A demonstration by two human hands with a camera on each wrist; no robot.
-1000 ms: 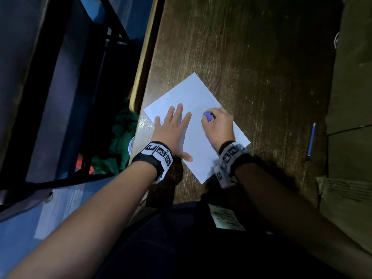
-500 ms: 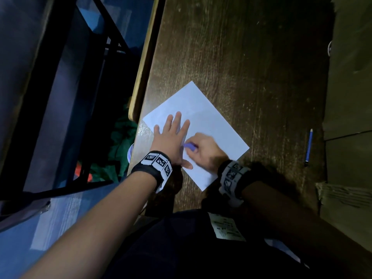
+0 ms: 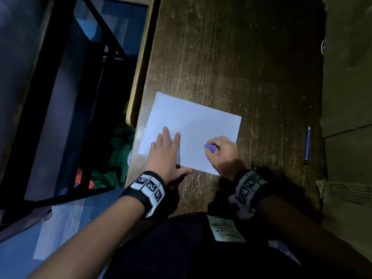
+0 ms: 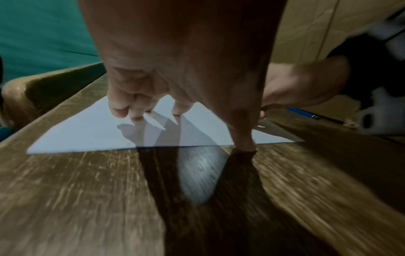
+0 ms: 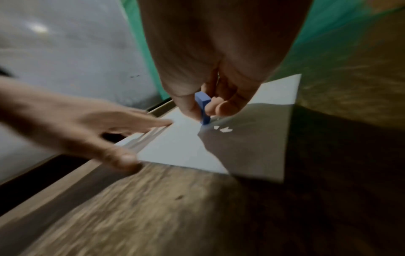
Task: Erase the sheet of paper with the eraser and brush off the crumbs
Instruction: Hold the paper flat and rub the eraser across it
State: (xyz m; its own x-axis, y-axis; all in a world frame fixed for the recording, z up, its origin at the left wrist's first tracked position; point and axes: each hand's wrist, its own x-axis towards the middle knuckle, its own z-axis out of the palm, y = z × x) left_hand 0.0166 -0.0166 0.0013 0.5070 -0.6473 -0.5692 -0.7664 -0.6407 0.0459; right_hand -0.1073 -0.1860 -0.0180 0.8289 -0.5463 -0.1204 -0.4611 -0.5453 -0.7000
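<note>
Right hand [image 3: 223, 153] is pinching the blue eraser [image 5: 203, 108] between thumb and fingertips, holding it on end with its lower edge touching the sheet of paper [image 3: 193, 125], near the sheet's right side. Left hand [image 3: 165, 156] is lying flat with fingers straight and spread on the sheet's near-left part, thumb off the paper edge and touching the bench [image 3: 231, 57], gripping nothing, just pinning the sheet down.

Paper is lying flat on the wooden bench close to its left edge, slightly rotated. Blue pencil [image 3: 307, 144] is sitting well apart to the right, untouched.

Judging handling: the sheet is looking thin, light and floppy, likely sliding or buckling under the rubbing unless it is being pressed flat, so pinning beside the rubbed patch is making sense. Eraser is looking small, firm and grippy; gripping its two broad faces low down is giving the most control.

Can't make out any pencil marks or crumbs on the sheet, too dim and blurred. Looks like the erasing step is in hand, brushing not yet done.
</note>
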